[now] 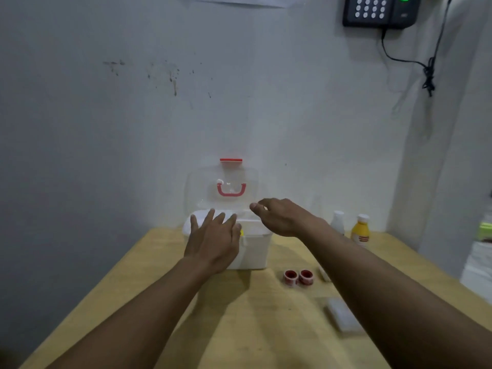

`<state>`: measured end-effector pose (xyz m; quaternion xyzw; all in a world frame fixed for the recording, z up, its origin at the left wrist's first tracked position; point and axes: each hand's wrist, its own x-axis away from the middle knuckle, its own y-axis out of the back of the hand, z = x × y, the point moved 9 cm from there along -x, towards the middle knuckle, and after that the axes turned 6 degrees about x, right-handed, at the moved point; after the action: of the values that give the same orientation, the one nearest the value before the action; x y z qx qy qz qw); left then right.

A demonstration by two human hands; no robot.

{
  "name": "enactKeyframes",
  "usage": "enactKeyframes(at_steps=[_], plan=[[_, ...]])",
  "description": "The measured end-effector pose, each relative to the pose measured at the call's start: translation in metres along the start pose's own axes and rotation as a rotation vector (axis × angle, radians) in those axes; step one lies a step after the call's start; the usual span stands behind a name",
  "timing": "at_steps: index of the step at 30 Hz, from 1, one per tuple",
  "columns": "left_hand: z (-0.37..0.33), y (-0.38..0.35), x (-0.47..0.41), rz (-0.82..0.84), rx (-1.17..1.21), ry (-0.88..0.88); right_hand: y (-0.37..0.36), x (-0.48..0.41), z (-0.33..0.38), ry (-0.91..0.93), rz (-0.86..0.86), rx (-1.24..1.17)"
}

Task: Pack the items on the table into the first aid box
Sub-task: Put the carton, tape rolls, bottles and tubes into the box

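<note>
A white first aid box point(254, 251) stands at the far end of the wooden table, its clear lid point(250, 182) raised upright with a red handle and red latch. My left hand point(214, 239) hovers over the box's left front with fingers spread, holding nothing. Above the box's right rim my right hand point(282, 215) has its fingers loosely curled and nothing visible in it. Two red tape rolls point(298, 277) lie right of the box. A white bottle point(337, 222) and a yellow bottle point(360, 230) stand at the far right. A pale flat packet point(342, 314) lies near my right forearm.
The wooden table point(261, 315) butts against a white wall. A black keypad device point(380, 10) with a dangling cable hangs at the upper right. White and green objects point(483, 235) sit beyond the table's right edge. A small white item point(324, 274) is partly hidden by my forearm.
</note>
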<state>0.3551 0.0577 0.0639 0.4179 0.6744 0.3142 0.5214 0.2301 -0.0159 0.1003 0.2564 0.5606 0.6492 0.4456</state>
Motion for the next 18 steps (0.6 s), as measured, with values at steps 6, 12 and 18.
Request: enactKeyframes(at_steps=[6,12,18], plan=[[-0.003,-0.015,0.012,0.045,-0.115,0.044,0.001,0.048,-0.029,-0.071,0.045,0.103],[-0.001,-0.02,0.019,0.078,-0.187,0.069,-0.004,0.099,-0.052,-0.145,0.122,0.147],[0.001,-0.025,0.018,0.102,-0.236,0.08,-0.004,0.149,-0.064,-0.203,0.187,0.166]])
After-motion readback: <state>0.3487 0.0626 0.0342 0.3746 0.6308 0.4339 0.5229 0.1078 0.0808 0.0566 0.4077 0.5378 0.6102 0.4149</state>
